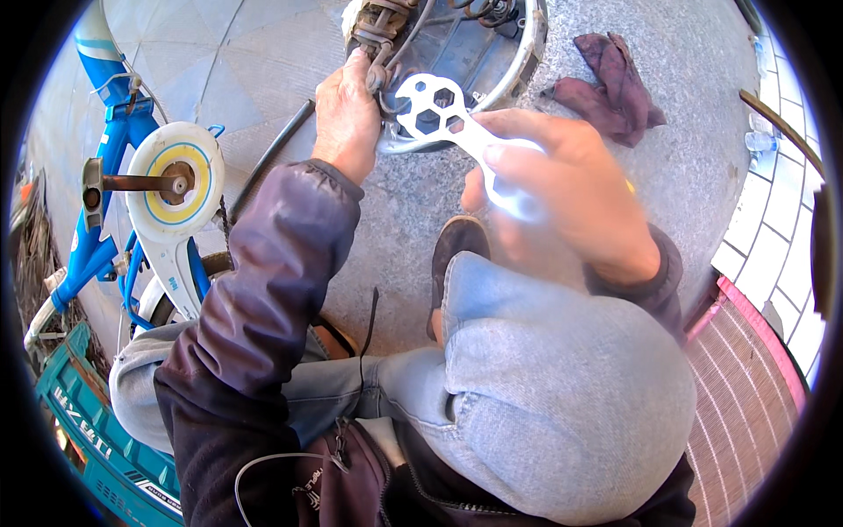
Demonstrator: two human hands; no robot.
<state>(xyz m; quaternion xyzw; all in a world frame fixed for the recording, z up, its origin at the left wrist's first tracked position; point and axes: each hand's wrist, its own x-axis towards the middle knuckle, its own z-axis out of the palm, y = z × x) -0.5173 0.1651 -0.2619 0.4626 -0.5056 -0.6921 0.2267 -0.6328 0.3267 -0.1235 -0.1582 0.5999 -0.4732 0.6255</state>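
Right hand (571, 189) grips flat multi-hole wrench (448, 119), its head near the wheel hub (457, 53) at far centre. Left hand (347, 114) presses on cables (386, 53) beside the hub. Dark rag (615, 83) lies far right on pavement. Blue bicycle (132, 202) stands left. Knee in jeans (544, 378) near centre.

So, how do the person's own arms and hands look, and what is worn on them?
Both hands, the left hand and the right hand, are bare, without gloves. Each arm wears a long, dark purplish-navy jacket sleeve with a gathered cuff ending at the wrist. The fabric looks smooth and slightly creased. No watch or ring is visible.
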